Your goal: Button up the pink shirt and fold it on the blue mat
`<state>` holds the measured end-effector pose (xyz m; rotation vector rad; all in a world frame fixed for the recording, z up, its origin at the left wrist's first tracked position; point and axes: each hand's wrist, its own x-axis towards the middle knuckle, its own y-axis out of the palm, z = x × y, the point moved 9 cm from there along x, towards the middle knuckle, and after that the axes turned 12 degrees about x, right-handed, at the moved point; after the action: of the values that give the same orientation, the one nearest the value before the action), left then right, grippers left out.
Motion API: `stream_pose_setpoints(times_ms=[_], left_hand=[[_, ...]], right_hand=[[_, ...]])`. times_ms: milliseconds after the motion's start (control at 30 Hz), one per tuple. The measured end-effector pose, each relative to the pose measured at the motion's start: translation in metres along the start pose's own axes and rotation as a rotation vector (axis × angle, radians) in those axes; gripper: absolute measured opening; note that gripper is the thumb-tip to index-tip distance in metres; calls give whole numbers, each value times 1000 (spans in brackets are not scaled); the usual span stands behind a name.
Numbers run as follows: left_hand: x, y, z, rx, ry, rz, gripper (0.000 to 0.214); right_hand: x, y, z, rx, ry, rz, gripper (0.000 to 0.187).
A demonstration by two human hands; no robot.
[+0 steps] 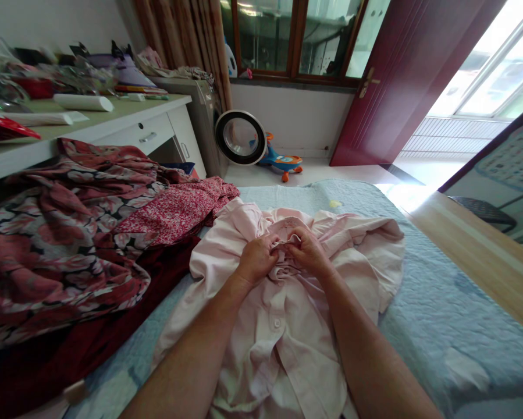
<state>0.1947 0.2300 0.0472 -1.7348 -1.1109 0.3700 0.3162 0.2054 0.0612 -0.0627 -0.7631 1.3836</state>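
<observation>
A pale pink button-up shirt lies spread on a light blue quilted bed cover, its collar end away from me. My left hand pinches the fabric at the front just below the collar. Close beside it, my right hand grips the facing edge of the same shirt, fingers closed. The cloth between both hands is bunched and gathered. Below them a button shows on the placket. Whether a button sits between my fingertips is hidden.
Floral clothes and a dark red garment are heaped at left. Behind stands a cluttered white desk and a washing machine with its round door open. A ride-on toy stands on the floor near a red door.
</observation>
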Motion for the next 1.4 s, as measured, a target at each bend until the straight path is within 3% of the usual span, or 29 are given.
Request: stream_pose_setpoints(times_ms=[367,433,567,633,767,933,1100,1300,1400], left_hand=[[-3,0,4,-116,13,-32,22],[-3,-2,5,-89,15,-77,22],[-7,-15,7,-21,-15,-280,17],[-10,-19,5,-41,3,-379,31],[-13,-10,3,-78,37,-416,74],[-13,9,10,-103,40,-357,94],[-11,20,18,-91,43,-301,88],[-5,34,24,78,-2,-212,71],[-4,36,24,130,-6,-208,69]], right_hand=[[-3,-2,-12,129,27,11,3],[-3,-11,-14,124,12,-65,8],[-12,-45,-16,-103,6,-402,16],[-17,-51,-19,-216,40,-475,20],[-20,-39,-39,-330,136,-382,21],[-27,-30,-66,-410,213,-323,28],[-26,-26,-80,-506,317,-260,29],[-22,-11,-82,-626,461,-9,35],[-18,-6,-81,-666,443,130,37]])
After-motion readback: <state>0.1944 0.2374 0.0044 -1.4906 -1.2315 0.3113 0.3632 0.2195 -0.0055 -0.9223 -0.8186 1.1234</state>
